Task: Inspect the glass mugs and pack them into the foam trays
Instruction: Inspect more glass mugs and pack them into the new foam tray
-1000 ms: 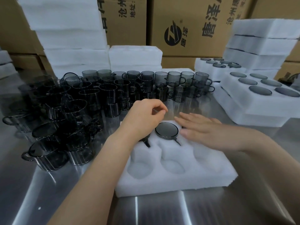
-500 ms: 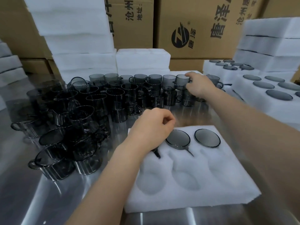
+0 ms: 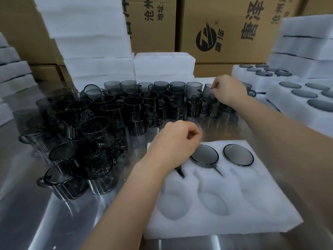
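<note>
Head view: right fingers [image 3: 216, 86] pinch a far mug [image 3: 207, 92]; left fingers [image 3: 194, 135] curled (grip hidden).

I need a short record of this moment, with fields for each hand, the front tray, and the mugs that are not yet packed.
left hand: fingers curled, over the tray's back-left pocket; a mug handle shows beneath; grip cannot be told
right hand: pinches the rim of a loose mug in the far row
foam tray: middle mug and right mug sit in the back row; the front three pockets are empty
unpacked mugs: many, crowded on the metal table
filled trays: stacked at the right
</note>
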The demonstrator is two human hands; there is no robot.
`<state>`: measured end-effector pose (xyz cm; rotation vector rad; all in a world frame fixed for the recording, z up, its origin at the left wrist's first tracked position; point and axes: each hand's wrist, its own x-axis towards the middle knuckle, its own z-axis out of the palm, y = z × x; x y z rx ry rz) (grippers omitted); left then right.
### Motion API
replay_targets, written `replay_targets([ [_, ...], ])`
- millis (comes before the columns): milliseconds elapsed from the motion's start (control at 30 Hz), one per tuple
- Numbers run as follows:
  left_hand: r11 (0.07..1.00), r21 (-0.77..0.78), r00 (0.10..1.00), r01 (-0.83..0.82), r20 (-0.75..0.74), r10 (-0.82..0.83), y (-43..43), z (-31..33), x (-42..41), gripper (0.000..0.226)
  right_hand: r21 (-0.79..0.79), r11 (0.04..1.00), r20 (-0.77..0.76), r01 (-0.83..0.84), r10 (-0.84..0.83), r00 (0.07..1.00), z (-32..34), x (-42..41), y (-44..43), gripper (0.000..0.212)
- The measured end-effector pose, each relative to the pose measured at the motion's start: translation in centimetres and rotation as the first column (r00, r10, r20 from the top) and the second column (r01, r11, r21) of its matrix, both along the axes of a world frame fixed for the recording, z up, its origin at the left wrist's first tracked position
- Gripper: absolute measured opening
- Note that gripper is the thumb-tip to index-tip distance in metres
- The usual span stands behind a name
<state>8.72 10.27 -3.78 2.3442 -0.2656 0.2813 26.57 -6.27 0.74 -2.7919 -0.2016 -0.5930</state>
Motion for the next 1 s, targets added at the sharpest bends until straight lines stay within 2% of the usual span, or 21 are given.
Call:
replay_targets([
  [133,0.999,-0.035,1.0,-0.013,0.022,0.014,0.0,0.0,0.0,0.015,0.123,0.991,0.057,-0.042,0.036,0.998,0.8,-3.3,-0.2,0.005],
  [200,0.999,-0.049,0.999,-0.012,0.052,0.015,0.0,0.0,0.2,0.028,0.156,0.984,0.119,-0.088,0.07,0.99,1.0,-5.7,-0.4,0.007],
  [267,0.998,-0.06,0.995,0.002,0.098,0.004,0.0,0.0,0.2,0.05,0.228,0.958,0.144,-0.171,0.14,0.98,1.0,-8.4,-0.4,0.011],
  [333,0.993,-0.111,0.992,0.048,0.124,-0.034,0.0,0.1,0.0,0.072,0.354,0.896,0.119,-0.268,0.241,0.963,0.8,-11.2,-0.3,0.02],
  [433,0.983,-0.143,0.986,0.115,0.133,-0.096,-0.1,0.1,-0.1,0.098,0.598,0.727,0.087,-0.338,0.36,0.929,-0.2,-14.8,0.4,0.02],
  [500,0.987,-0.1,0.983,0.127,0.146,-0.112,-0.2,0.1,0.0,0.106,0.616,0.685,0.119,-0.389,0.407,0.906,-0.9,-16.0,0.8,0.019],
  [600,0.99,-0.098,0.986,0.1,0.144,-0.086,-0.2,0.3,0.0,0.106,0.656,0.597,0.137,-0.463,0.508,0.85,-1.6,-16.9,0.9,0.024],
  [667,0.991,-0.103,0.985,0.086,0.157,-0.069,-0.3,0.4,-0.1,0.096,0.705,0.536,0.123,-0.464,0.552,0.824,-1.8,-16.8,0.5,0.03],
  [767,0.992,-0.088,0.975,0.094,0.211,-0.074,-0.5,0.5,-0.4,0.07,0.788,0.473,0.082,-0.394,0.555,0.828,-2.2,-16.4,0.2,0.046],
  [833,0.991,-0.081,0.964,0.106,0.254,-0.082,-0.4,0.6,-0.5,0.062,0.851,0.421,0.022,-0.315,0.57,0.821,-2.4,-16.3,0.3,0.046],
  [900,0.99,-0.07,0.956,0.122,0.275,-0.098,-0.3,0.7,-0.5,0.061,0.871,0.403,-0.01,-0.281,0.587,0.81,-2.6,-16.4,0.5,0.042],
  [1000,0.988,-0.009,0.944,0.152,0.297,-0.142,-0.2,0.7,-0.5,0.066,0.876,0.399,-0.007,-0.27,0.572,0.82,-2.8,-16.6,0.7,0.048],
])
